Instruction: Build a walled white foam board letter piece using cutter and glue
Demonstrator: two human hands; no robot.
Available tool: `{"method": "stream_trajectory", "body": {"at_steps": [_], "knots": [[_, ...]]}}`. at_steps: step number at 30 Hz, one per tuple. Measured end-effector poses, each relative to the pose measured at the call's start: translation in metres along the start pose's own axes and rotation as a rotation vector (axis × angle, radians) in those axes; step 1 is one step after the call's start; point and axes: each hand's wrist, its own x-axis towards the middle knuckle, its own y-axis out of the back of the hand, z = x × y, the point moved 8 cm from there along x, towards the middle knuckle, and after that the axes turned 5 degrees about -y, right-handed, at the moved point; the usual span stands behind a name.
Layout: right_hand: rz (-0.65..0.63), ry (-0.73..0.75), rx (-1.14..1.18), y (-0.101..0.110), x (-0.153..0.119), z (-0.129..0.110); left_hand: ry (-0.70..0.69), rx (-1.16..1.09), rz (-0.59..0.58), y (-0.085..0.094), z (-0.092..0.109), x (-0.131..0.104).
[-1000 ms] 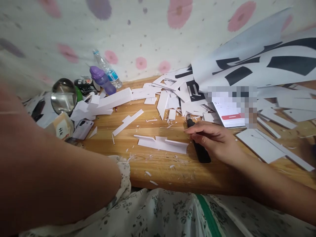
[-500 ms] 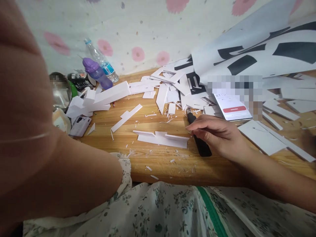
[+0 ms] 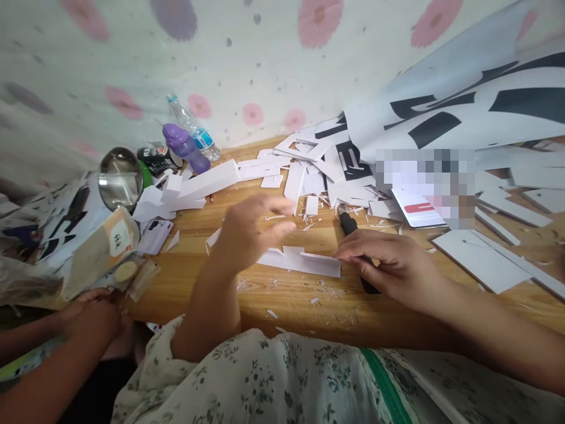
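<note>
My left hand (image 3: 253, 232) hovers above the table, slightly blurred, fingers apart and holding nothing. Below and right of it lies a folded white strip (image 3: 309, 263) with raised flaps. My right hand (image 3: 384, 259) has its thumb and index fingertips close together at the strip's right end; whether they pinch it is too small to tell. Partly under that hand lies a black-handled cutter (image 3: 348, 221). A second white piece (image 3: 213, 237) is mostly hidden behind my left hand.
White offcuts (image 3: 339, 171) are heaped at the back. A lit phone (image 3: 417, 207) lies right, a purple bottle (image 3: 188, 147) and metal bowl (image 3: 120, 179) stand left. Another person's hands (image 3: 95, 318) rest at the lower left, near a book (image 3: 99, 253).
My left arm, which was close to the camera and filled the left side, has come down, and its hand is now over the table. The other person's hands have come into view.
</note>
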Motion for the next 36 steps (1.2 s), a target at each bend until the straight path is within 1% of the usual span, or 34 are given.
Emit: {"method": "stream_trajectory", "body": {"at_steps": [2,3,5,7,9,11,14,16,18,20,24,31,33,36], "knots": [[-0.017,-0.009,-0.034,-0.006,-0.001,0.006,-0.023,-0.055,-0.003,-0.014,0.006,-0.001],[-0.001,-0.015,-0.056,-0.006,-0.001,0.008,-0.04,-0.09,0.01,-0.021,0.011,-0.001],[0.062,-0.02,-0.089,-0.001,-0.001,0.008,-0.088,-0.14,0.055,-0.034,0.022,-0.002],[0.122,-0.023,-0.09,0.006,0.0,0.006,-0.154,-0.128,0.066,-0.044,0.033,-0.003],[0.141,-0.021,-0.07,0.01,0.003,0.003,-0.187,-0.097,0.063,-0.051,0.038,-0.004],[0.131,-0.012,-0.067,0.01,0.006,-0.001,-0.19,-0.083,0.071,-0.052,0.04,-0.005],[0.131,0.02,-0.086,0.01,0.006,-0.006,-0.174,-0.12,0.119,-0.048,0.043,-0.007],[0.148,0.042,-0.092,0.011,0.004,-0.009,-0.158,-0.217,0.159,-0.045,0.046,-0.009],[0.156,0.053,-0.082,0.012,0.002,-0.012,-0.128,-0.334,0.178,-0.046,0.047,-0.01],[0.159,0.052,-0.068,0.012,0.0,-0.013,-0.074,-0.421,0.167,-0.051,0.046,-0.01],[0.178,0.066,-0.081,0.015,-0.003,-0.016,0.012,-0.514,0.106,-0.062,0.041,-0.012],[0.16,0.148,-0.149,0.014,-0.007,-0.024,0.127,-0.666,0.015,-0.068,0.033,-0.015],[0.144,0.17,-0.151,0.014,-0.008,-0.025,0.151,-0.708,0.012,-0.068,0.031,-0.016],[0.125,0.174,-0.14,0.012,-0.007,-0.026,0.152,-0.749,0.039,-0.067,0.03,-0.015]]}}
